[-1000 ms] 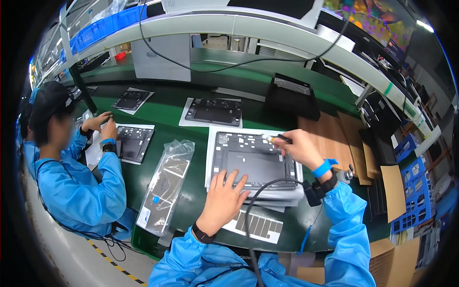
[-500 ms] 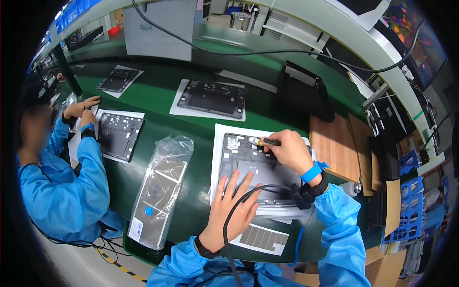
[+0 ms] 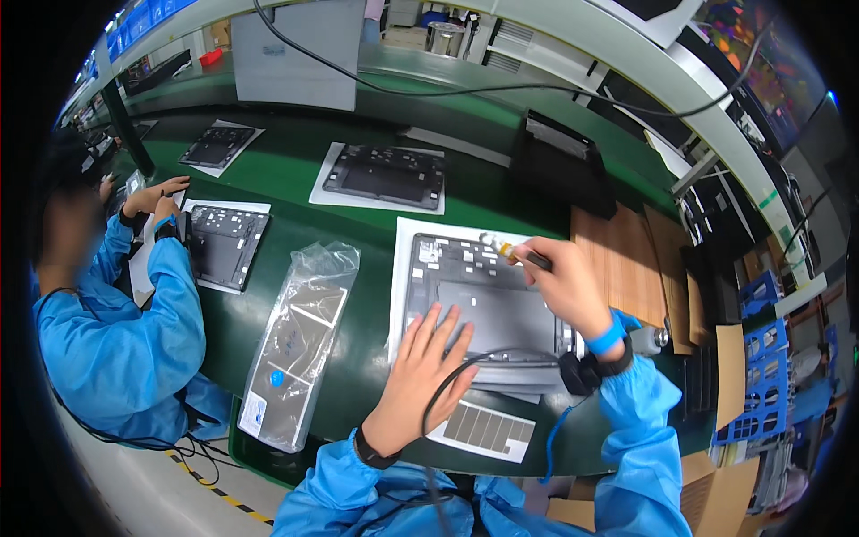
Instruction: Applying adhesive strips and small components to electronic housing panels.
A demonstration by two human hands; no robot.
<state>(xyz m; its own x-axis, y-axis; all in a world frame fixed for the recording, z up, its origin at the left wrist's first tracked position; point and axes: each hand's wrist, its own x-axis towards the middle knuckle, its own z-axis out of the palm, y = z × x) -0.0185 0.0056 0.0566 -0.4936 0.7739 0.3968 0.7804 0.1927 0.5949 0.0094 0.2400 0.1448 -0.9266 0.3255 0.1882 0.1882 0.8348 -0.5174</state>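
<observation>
A dark grey tablet-like back panel (image 3: 492,313) with small white patches lies on a white sheet (image 3: 401,268) in front of me. My left hand (image 3: 407,389) rests flat with fingers spread on the panel's near left part. In my right hand (image 3: 568,285) is a small brush (image 3: 506,251) with pale bristles, a yellow collar and a dark handle. Its tip is over the panel's far edge; whether it touches I cannot tell. A black cable (image 3: 488,353) loops across my left hand towards my right wrist. Close to my left hand lies a sheet of grey rectangular stickers (image 3: 485,431).
Left of the panel lies a clear plastic bag (image 3: 300,345) of flat grey sheets. Another panel (image 3: 380,176) sits farther back. A co-worker (image 3: 116,322) handles a panel at left. A black bin (image 3: 559,166), wooden board (image 3: 617,264) and small metal-topped bottle (image 3: 650,340) stand right.
My right hand has moved right with the brush, carrying the tip from the panel's upper part to its far edge. My left hand stays flat on the panel. The whole view has shifted slightly.
</observation>
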